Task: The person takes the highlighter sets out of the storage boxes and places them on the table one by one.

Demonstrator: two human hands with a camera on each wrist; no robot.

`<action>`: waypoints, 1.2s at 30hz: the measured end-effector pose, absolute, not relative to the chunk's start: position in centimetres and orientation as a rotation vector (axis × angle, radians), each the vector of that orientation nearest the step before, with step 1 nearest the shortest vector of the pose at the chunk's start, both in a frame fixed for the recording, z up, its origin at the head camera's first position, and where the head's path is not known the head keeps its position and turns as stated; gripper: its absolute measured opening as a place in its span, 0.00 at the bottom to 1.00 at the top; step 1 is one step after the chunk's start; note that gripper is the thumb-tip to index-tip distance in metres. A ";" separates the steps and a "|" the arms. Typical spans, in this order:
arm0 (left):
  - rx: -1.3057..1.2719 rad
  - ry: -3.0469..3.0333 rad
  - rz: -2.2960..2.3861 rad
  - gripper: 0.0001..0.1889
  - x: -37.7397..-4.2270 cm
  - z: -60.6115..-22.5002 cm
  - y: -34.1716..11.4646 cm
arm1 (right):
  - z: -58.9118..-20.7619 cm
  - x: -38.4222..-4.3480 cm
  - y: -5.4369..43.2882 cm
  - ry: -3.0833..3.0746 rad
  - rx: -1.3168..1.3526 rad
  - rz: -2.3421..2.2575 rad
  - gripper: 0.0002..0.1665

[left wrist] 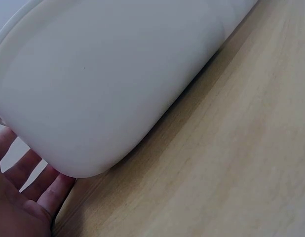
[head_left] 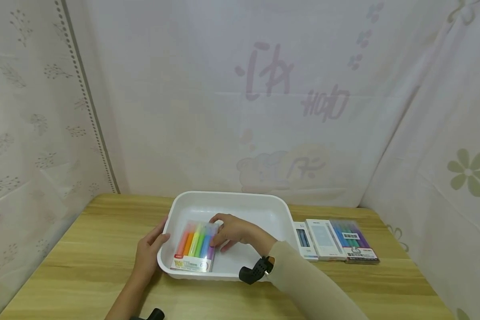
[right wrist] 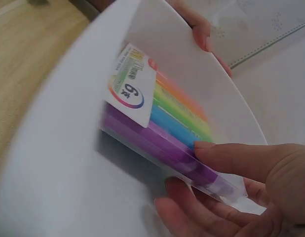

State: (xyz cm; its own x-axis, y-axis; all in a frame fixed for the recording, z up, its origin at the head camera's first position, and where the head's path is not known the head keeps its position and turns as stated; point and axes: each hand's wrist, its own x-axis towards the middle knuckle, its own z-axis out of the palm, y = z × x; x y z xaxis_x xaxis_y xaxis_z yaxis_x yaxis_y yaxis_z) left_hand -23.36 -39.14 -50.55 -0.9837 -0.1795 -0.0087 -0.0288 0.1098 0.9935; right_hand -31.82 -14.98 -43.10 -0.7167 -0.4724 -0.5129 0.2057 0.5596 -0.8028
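My right hand (head_left: 234,231) pinches a clear pack of highlighters (head_left: 194,246) by its upper right edge, inside a white plastic tray (head_left: 260,198). In the right wrist view, the thumb lies on the front of the pack (right wrist: 172,133) and the other fingers are behind it. Pink, orange, yellow, green, blue and purple markers show through the wrapper, above a white label. My left hand (head_left: 148,253) holds the tray's left side, thumb at the rim. In the left wrist view, its fingers (left wrist: 31,170) lie against the outer wall of the tray (left wrist: 93,89).
Right of the tray, a small white box with a dark window (head_left: 305,242), a larger white box (head_left: 326,240) and a clear pack of coloured pens (head_left: 354,242) lie side by side on the wooden table (head_left: 80,262). Patterned curtains (head_left: 176,98) enclose the back and sides.
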 end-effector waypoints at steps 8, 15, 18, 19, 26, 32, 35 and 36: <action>0.203 -2.269 -1.996 0.26 -23.2 -50.6 -39.3 | -43.0 -30.9 -14.9 2.005 -0.209 -1.285 0.41; 0.206 -2.271 -2.007 0.26 -23.2 -50.5 -39.2 | -42.7 -30.1 -15.0 1.963 -0.214 -1.325 0.45; 0.199 -2.270 -2.013 0.26 -23.2 -50.4 -39.2 | -42.6 -29.8 -15.1 1.961 -0.211 -1.331 0.44; 0.196 -2.271 -2.012 0.26 -23.1 -50.4 -39.2 | -42.6 -29.8 -15.1 1.962 -0.206 -1.335 0.44; 0.183 -2.265 -2.037 0.26 -23.2 -50.5 -39.4 | -42.5 -29.4 -15.5 1.959 -0.176 -1.427 0.45; 0.191 -2.263 -2.045 0.26 -23.2 -50.4 -39.4 | -42.4 -29.2 -15.1 2.005 -0.176 -1.469 0.45; 0.188 -2.255 -2.058 0.26 -23.1 -50.5 -39.4 | -42.6 -29.2 -14.7 2.025 -0.179 -1.479 0.46; 0.188 -2.251 -2.061 0.26 -23.1 -50.5 -39.4 | -42.6 -29.2 -14.5 2.033 -0.180 -1.481 0.46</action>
State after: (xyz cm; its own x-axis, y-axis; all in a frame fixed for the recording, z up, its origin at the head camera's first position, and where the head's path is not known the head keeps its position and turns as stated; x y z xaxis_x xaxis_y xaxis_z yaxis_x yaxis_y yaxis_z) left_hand -23.12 -39.37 -50.54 -0.9889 -0.1467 -0.0213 -0.0341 0.0851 0.9958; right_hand -29.16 -14.50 -42.60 -0.8046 -0.4455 -0.3925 0.2372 0.3650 -0.9003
